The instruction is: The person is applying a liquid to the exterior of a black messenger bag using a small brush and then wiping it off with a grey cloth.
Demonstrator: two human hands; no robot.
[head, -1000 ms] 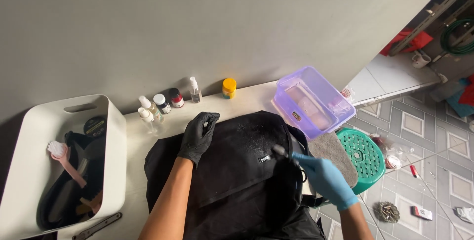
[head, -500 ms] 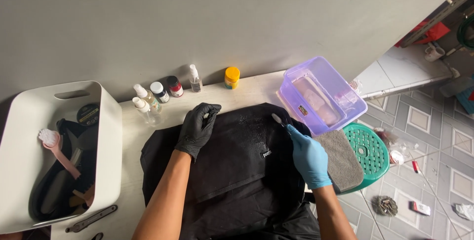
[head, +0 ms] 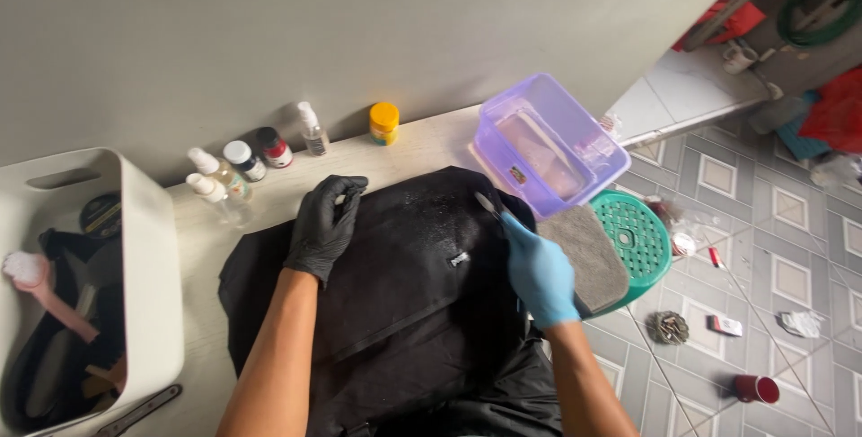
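Black bag (head: 395,293) lies flat on the worktop (head: 422,145), centre. L hand (head: 325,226), black glove, presses on its upper part — fingers curled, holding nothing. R hand (head: 537,268), blue glove, fingers pinched on a small brush (head: 489,205) at the bag's right edge, just beside the purple tub (head: 549,142) w/ grey cloth (head: 588,253) below.

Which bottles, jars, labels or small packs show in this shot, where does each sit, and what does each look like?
Yellow-capped jar: at the wall, short and round.
Clear spray bottle: left of it, white nozzle.
Red-labelled bottle: further left, dark cap.
White-capped bottles: a cluster beside the white bin.
Small label: pale tab on the black bag, between left hand and right hand.
Small pack: on the tiled floor, flat, red and white.
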